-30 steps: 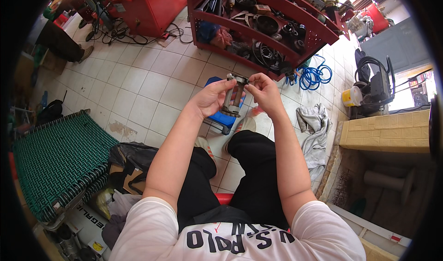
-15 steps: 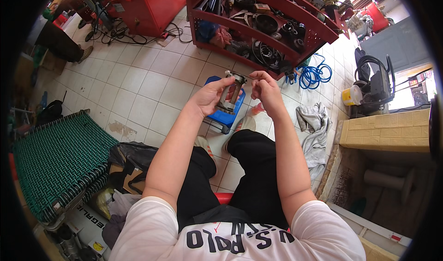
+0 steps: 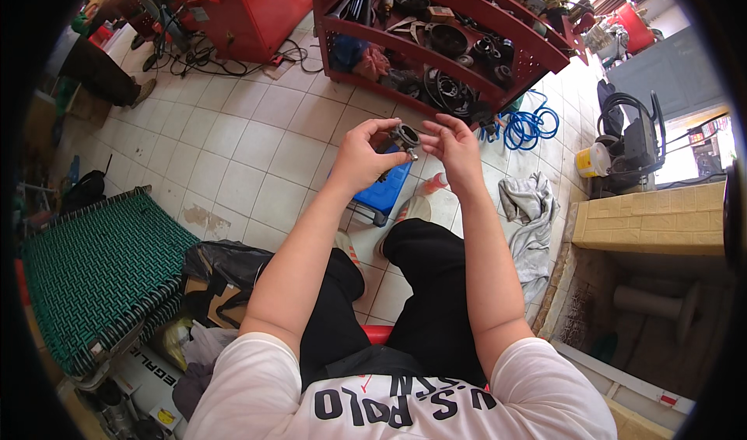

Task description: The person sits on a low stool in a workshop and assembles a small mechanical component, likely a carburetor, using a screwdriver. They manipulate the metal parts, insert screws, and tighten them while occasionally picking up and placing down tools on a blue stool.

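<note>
Beyond the blue stool [image 3: 383,197] stands a red cart [image 3: 537,66], its lower shelves packed with dark round parts [image 3: 447,39], a blue bag [image 3: 352,53] and a pinkish bag [image 3: 372,65]. Right of the stool sit a yellow-and-white bucket [image 3: 594,162], contents hidden, and a tiled basin [image 3: 650,230] with a grey spool-like piece [image 3: 652,304] inside. Above the stool, the left hand [image 3: 362,156] grips a metal part [image 3: 405,137]: dull grey, a hollow dark ring at its upper end, a small bright fitting by the thumb, the remainder mostly covered. The right hand [image 3: 455,150], fingers loosely spread, hangs just beside the ring; whether they touch I cannot tell.
</note>
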Available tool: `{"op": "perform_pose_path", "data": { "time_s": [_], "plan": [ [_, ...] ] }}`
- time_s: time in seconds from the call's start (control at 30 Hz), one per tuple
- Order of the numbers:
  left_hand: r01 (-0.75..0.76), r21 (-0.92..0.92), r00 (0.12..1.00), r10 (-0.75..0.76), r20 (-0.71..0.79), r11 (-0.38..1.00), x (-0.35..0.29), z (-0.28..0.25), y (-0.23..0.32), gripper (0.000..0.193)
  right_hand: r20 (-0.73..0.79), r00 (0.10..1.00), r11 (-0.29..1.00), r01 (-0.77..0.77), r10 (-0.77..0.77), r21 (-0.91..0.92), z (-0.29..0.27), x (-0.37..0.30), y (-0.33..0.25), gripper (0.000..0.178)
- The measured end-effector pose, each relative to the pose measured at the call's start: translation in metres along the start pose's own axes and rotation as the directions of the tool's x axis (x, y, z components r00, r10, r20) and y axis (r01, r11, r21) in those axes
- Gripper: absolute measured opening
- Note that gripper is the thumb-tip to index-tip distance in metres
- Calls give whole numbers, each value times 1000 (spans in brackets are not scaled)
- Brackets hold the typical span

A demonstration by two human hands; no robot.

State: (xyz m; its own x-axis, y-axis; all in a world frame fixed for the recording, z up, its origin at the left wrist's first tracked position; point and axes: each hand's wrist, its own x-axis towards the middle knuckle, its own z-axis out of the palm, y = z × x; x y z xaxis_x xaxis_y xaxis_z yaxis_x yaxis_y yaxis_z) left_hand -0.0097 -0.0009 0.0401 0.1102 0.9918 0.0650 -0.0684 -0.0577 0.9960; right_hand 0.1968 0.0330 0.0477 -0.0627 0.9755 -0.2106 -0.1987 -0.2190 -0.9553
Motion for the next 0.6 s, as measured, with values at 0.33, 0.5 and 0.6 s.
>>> {"op": "perform_pose_path", "data": {
  "time_s": [0.33, 0.5, 0.6],
  "plan": [
    [-152, 124, 988, 149, 32, 981, -3, 2, 5, 63, -42, 999, 982, -4, 12, 191, -4, 2, -4, 33],
    [62, -148, 995, -49, 92, 987, -2, 0, 2, 53, -55, 998, 979, -17, 29, 204, -6, 4, -3, 34],
    [413, -338, 908, -354, 224, 846, 3, -10, 2, 33, -29, 998, 973, -46, 54, 227, -4, 3, -4, 32]
  ]
}}
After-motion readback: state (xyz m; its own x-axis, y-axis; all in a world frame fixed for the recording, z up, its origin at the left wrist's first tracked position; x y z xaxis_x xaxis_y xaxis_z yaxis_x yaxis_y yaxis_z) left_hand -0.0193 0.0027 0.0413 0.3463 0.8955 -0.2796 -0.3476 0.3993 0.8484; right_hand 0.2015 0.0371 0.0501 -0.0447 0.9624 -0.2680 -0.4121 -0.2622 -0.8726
